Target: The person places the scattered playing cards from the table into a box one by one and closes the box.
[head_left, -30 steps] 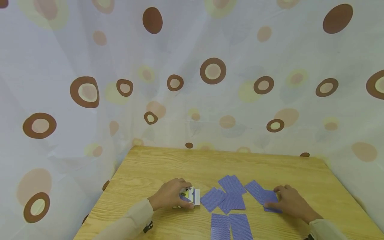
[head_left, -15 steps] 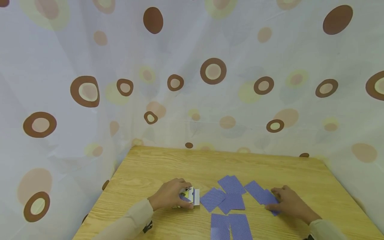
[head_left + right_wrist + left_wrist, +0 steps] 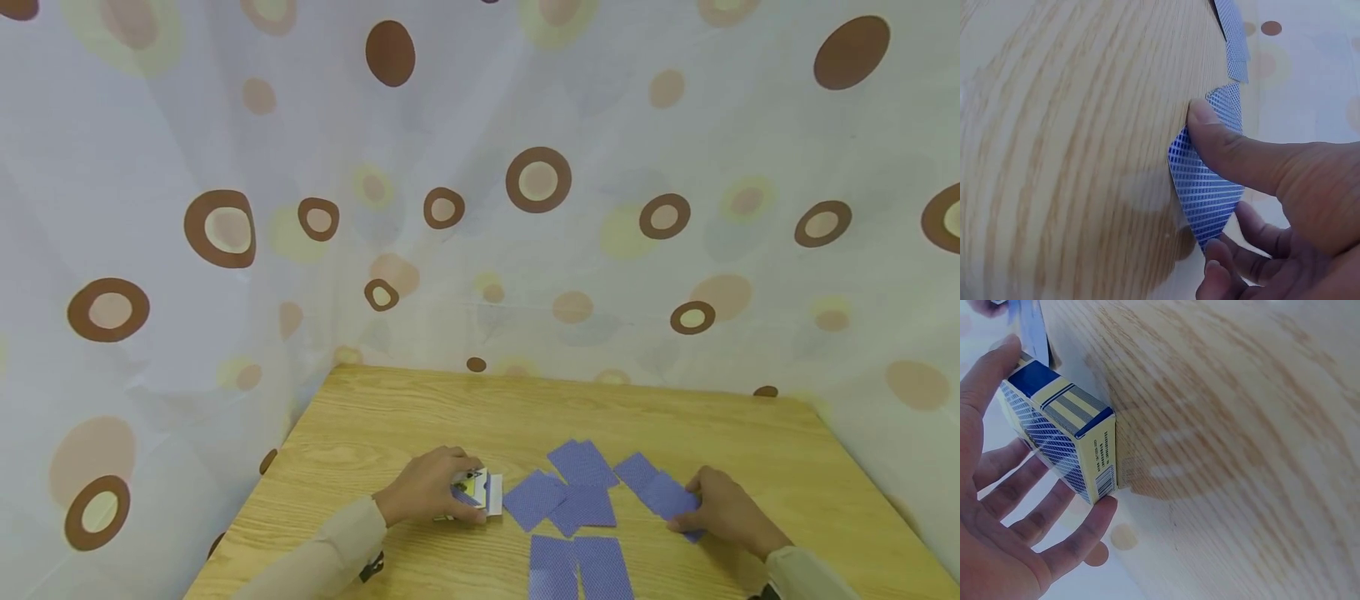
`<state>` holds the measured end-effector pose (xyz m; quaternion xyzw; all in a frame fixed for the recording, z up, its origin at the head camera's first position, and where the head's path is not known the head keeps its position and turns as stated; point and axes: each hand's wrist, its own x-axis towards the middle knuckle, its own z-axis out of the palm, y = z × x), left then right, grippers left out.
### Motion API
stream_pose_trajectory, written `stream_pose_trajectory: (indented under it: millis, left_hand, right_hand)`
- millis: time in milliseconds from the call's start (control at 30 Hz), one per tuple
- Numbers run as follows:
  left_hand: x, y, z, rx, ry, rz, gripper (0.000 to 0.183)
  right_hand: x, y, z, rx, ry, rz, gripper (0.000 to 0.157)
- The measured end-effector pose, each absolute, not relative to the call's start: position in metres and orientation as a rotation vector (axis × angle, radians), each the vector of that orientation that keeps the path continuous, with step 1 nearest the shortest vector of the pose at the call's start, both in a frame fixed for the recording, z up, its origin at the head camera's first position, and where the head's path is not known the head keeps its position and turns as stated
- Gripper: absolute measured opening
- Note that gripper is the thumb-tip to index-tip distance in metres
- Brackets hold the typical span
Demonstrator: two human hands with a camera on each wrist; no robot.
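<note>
My left hand (image 3: 431, 486) grips a playing-card box (image 3: 1063, 425), thumb on one narrow side and fingers around the other. In the head view, the box's end by the spread cards has a white flap (image 3: 496, 495) out, and a card face shows there. At the right, my right hand (image 3: 723, 510) holds a blue-backed playing card (image 3: 1204, 187) by its edges between thumb and fingertips, low over the table. This card overlaps another blue-backed card (image 3: 636, 472) lying up and to its left. Part of the held card is hidden under the hand.
Several blue-backed cards (image 3: 534, 500) lie overlapping between the hands. Two more cards (image 3: 553, 567) are side by side at the front. The wooden table (image 3: 420, 400) ends at a dotted curtain (image 3: 480, 275) behind and at both sides.
The card in my right hand has turned at an angle, its upper end swinging left over the neighbouring card. My left hand keeps its hold on the box, unmoved.
</note>
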<state>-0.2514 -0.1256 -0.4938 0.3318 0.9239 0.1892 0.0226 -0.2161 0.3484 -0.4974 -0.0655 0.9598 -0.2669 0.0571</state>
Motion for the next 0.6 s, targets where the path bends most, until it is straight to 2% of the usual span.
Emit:
stream_pose_trajectory:
  millis: [233, 467, 600]
  left_hand:
    - [-0.251, -0.125, -0.491, 1.030, 2.861, 0.581, 0.083]
    - [-0.250, -0.125, -0.490, 1.027, 2.866, 0.584, 0.081]
    - [-0.249, -0.125, -0.491, 1.039, 2.864, 0.589, 0.081]
  right_hand:
    - [-0.213, 0.344, -0.493, -0.192, 2.948, -0.831, 0.073]
    - [-0.208, 0.342, -0.490, -0.244, 3.036, -0.715, 0.050]
    - [-0.206, 0.343, -0.492, -0.262, 3.013, -0.685, 0.051]
